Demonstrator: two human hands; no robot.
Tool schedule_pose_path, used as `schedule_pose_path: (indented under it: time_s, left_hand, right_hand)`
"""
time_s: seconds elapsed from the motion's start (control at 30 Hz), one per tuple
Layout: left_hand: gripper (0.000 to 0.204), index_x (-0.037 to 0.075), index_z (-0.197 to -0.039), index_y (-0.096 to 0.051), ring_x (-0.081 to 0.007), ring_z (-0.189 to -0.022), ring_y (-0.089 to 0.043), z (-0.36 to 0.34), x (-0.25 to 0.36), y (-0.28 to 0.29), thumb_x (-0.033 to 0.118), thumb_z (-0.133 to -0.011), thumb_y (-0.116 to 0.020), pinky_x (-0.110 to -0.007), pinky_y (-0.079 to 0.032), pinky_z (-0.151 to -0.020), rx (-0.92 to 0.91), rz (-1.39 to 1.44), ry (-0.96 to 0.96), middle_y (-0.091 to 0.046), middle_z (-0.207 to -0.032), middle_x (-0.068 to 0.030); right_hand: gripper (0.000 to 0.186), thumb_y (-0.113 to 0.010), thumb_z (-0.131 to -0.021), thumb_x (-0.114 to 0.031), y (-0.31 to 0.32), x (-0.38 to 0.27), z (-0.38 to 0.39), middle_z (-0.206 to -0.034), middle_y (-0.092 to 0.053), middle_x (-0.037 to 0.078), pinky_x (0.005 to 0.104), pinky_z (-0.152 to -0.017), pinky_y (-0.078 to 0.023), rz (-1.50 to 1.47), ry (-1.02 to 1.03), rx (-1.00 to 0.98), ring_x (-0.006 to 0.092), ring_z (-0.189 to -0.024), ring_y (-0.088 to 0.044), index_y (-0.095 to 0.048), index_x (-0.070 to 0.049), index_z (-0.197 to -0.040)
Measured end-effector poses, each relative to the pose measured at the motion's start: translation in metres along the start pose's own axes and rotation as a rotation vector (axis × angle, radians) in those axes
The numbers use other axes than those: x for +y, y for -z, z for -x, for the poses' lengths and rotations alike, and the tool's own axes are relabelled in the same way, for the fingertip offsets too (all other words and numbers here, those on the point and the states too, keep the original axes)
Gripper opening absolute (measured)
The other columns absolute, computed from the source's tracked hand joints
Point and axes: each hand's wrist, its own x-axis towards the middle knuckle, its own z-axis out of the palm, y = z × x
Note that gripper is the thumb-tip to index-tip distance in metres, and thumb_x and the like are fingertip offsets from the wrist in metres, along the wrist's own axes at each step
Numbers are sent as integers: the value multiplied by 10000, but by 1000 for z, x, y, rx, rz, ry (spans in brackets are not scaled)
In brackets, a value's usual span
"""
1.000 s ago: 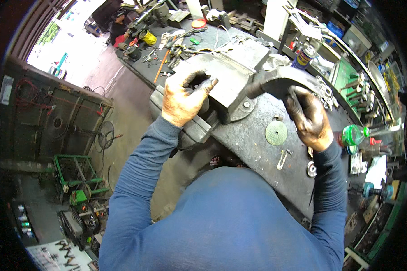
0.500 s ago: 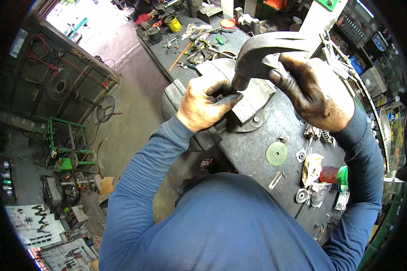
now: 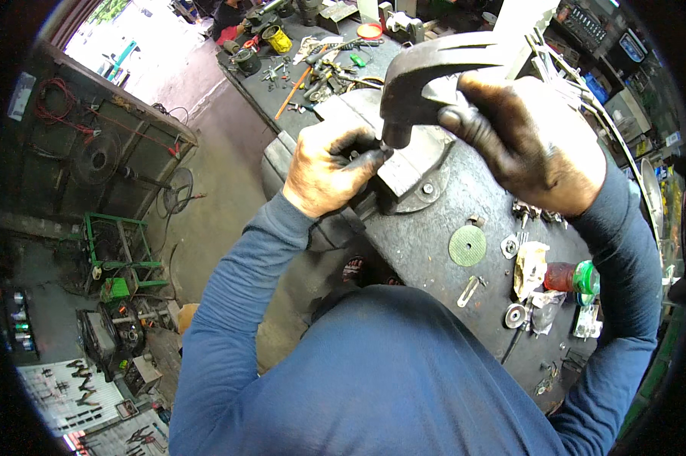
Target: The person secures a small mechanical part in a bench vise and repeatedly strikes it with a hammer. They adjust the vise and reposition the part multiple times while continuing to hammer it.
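Nearest, the person's blue shirt [image 3: 389, 372] is of soft, matte cloth, rounded over the torso and lightly creased, with folds bunching along both sleeves. The right hand [image 3: 529, 144], its skin blackened with grime, is curled firmly around the claw hammer [image 3: 411, 95], thumb pressed along the side near the head; most of the handle is hidden. The hammer's dark, smooth steel sweeps back into a curved, split claw, and its blunt cylindrical face points down, right beside the left fingertips. Whether it touches anything there cannot be told.

The left hand [image 3: 328, 167] is drawn into a pinch, thumb and blackened forefinger nearly meeting about a small piece [image 3: 354, 155], which the fingers largely hide; its shape is unclear. Both hands are over the vise [image 3: 411, 176], a heavy, blocky casting with worn, pale metal faces and a rounded base bolted to the workbench [image 3: 419, 251].

The benchtop is dark, scuffed and speckled. On it, right of the vise, lie a flat, gritty green disc [image 3: 467, 245] with a centre hole and a slim metal link [image 3: 471, 291]. Farther off are a slender orange rod [image 3: 293, 93] and a yellow can [image 3: 277, 39].
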Motion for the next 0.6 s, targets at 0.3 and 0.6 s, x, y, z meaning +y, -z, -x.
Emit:
schedule_pose_path:
  time_s: [0.3, 0.6]
  left_hand:
    - [102, 39, -959, -645, -101, -670, -661, 6, 5, -9, 117, -940, -708, -213, -524, -596, 351, 446, 390, -702, -815, -67]
    - [124, 17, -907, -636, -80, -674, -625, 4, 16, 0, 110, -934, -713, -208, -480, -601, 310, 360, 481, -684, -784, -55]
  right_hand:
    - [442, -627, -1002, -275, -82, 42, 97, -948, -693, 252, 371, -818, -522, -524, -302, 348, 295, -908, -686, -590, 113, -1208]
    - [433, -538, -1038, -410, -230, 39, 209, -641, -563, 114, 400, -586, -424, -880, -792, 28, 196, -609, -510, -639, 2, -950]
